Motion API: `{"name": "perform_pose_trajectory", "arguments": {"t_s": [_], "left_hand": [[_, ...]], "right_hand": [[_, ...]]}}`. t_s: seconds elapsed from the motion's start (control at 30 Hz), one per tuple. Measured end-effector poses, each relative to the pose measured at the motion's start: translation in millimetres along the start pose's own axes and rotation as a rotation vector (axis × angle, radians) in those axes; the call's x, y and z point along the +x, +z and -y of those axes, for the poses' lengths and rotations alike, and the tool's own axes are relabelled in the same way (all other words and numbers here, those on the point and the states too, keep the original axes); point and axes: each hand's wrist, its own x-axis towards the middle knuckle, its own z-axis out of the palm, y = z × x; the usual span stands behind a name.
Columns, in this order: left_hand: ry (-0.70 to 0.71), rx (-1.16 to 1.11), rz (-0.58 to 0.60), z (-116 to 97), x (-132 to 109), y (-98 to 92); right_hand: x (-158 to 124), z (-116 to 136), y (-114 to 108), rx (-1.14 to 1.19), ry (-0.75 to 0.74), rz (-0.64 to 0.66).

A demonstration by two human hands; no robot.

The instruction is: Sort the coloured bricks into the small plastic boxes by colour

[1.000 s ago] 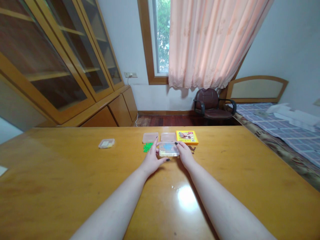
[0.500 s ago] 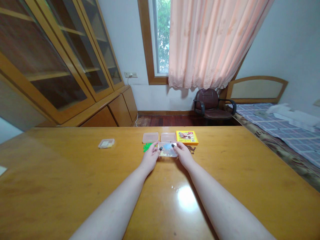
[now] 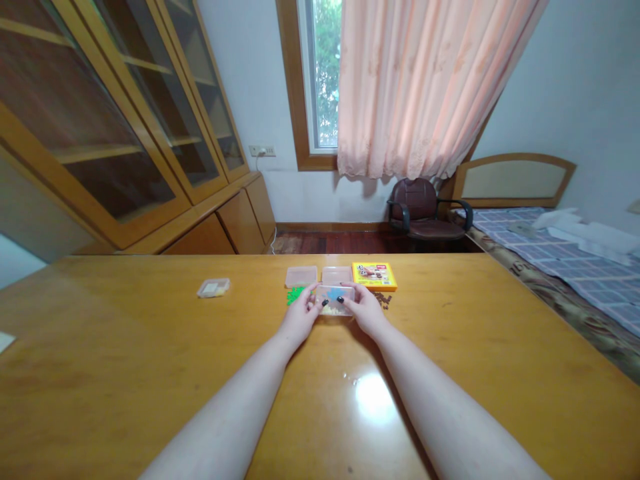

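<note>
A clear plastic box [image 3: 336, 309] with pale pieces inside is held between my two hands above the wooden table. My left hand [image 3: 301, 313] grips its left end, thumb on the top face. On the right end, my right hand [image 3: 367, 310] is closed the same way, its thumb further in. Blue shows through the box's upper part; whether it lies inside or behind, I cannot tell. Small green pieces [image 3: 294, 295] lie just beyond my left hand, and small brown pieces [image 3: 384, 299] beyond my right, each partly hidden.
Two clear plastic trays [image 3: 301, 277] stand near the table's far edge, beside a yellow printed box [image 3: 374, 275]. Further left sits another clear box [image 3: 214, 287] with something pale in it. A brown armchair [image 3: 420, 207] stands past the table [image 3: 150, 373].
The held box has tilted slightly, and its glare has given way to a clearer blue patch. Both thumbs have shifted inward and a little lower on its top.
</note>
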Motion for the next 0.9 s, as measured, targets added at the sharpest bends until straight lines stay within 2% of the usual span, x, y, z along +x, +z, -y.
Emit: {"name": "perform_pose_trajectory", "arguments": {"t_s": [0.13, 0.33, 0.53, 0.7, 0.83, 0.9], "left_hand": [[0.005, 0.041, -0.024, -4, -2, -1.0], [0.029, -0.062, -0.003, -8, -3, -1.0], [0.104, 0.015, -0.184, -10, -1, -11.4], [0.015, 0.102, -0.432, -6, 11, -47.7], [-0.06, 0.375, -0.584, 3, 21, -88.7], [-0.125, 0.464, -0.609, 10, 23, -104.2]], "right_hand": [[0, 0, 1, 0.016, -0.001, 0.014], [-1, -3, 2, 0.026, -0.009, 0.052], [-3, -3, 4, -0.012, 0.051, 0.121], [-2, -4, 3, 0.01, 0.137, 0.083], [-2, -5, 3, 0.007, 0.122, 0.079], [-1, -6, 2, -0.009, 0.115, 0.08]]}}
